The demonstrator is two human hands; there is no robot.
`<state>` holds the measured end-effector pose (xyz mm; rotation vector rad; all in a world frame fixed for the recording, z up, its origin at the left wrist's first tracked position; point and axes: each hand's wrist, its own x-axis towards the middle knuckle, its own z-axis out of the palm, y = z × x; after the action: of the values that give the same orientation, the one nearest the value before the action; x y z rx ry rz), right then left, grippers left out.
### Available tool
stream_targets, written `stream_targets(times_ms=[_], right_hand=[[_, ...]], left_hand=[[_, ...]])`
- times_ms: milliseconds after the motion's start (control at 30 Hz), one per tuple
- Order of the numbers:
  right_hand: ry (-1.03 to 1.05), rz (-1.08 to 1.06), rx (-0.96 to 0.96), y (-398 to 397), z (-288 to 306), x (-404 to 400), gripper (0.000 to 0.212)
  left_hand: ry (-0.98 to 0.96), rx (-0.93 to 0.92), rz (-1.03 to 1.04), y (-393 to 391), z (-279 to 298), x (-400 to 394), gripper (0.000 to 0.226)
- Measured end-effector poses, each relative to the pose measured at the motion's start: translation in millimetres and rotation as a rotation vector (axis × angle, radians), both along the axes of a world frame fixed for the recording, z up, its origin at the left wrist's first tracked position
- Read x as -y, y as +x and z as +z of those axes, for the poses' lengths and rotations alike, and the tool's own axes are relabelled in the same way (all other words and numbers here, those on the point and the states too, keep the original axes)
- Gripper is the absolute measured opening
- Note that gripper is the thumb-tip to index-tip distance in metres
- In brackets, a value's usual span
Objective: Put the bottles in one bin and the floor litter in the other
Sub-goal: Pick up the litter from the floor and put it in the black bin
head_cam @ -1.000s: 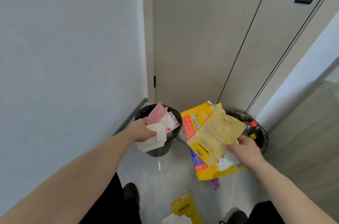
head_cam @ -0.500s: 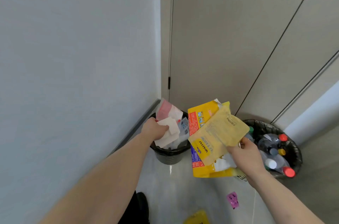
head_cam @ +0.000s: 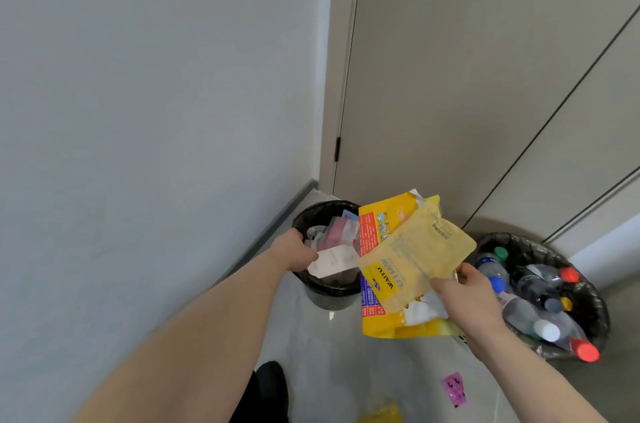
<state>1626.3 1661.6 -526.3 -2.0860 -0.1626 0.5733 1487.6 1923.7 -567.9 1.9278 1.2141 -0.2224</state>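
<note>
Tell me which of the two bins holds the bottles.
The right bin, beside the right hand, holds the capped bottles. The left bin, at the left hand, holds paper and wrappers.

We read "WAITU" in dark letters on a yellow panel of the pale yellow pouch (head_cam: pixel 417 258), printed upside down from our view. A short dark line of print near its upper edge is too small to read, as are the white lines on the orange-and-blue bag (head_cam: pixel 372 235) behind it.
</note>
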Motion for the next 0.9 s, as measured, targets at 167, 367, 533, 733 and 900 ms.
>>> stream_targets(times_ms=[167,367,533,733,900], right_hand=[[0.036,-0.092,-0.089,-0.6,-18.7,-24.0,0.012],[0.084,-0.169,-0.252,6.8,-42.0,-58.4,0.005],[0.124,-0.174,-0.353,5.8,-55.0,-97.7,0.009],[0.063,-0.131,-0.509,1.9,-85.8,-112.3,0.027],[0.093,-0.15,-0.528,-0.7,-99.5,-118.4,0.044]], left_hand=[[0.133,-0.079,-0.121,-7.3,0.0,-1.1,0.045],[0.176,-0.046,-0.123,-10.3,-8.3,-8.1,0.034],[0.165,0.007,-0.074,-5.4,-14.3,-14.7,0.035],[0.15,0.028,-0.009,-1.2,-20.3,-16.8,0.04],[0.132,-0.003,-0.004,-2.2,-25.8,-23.6,0.047]])
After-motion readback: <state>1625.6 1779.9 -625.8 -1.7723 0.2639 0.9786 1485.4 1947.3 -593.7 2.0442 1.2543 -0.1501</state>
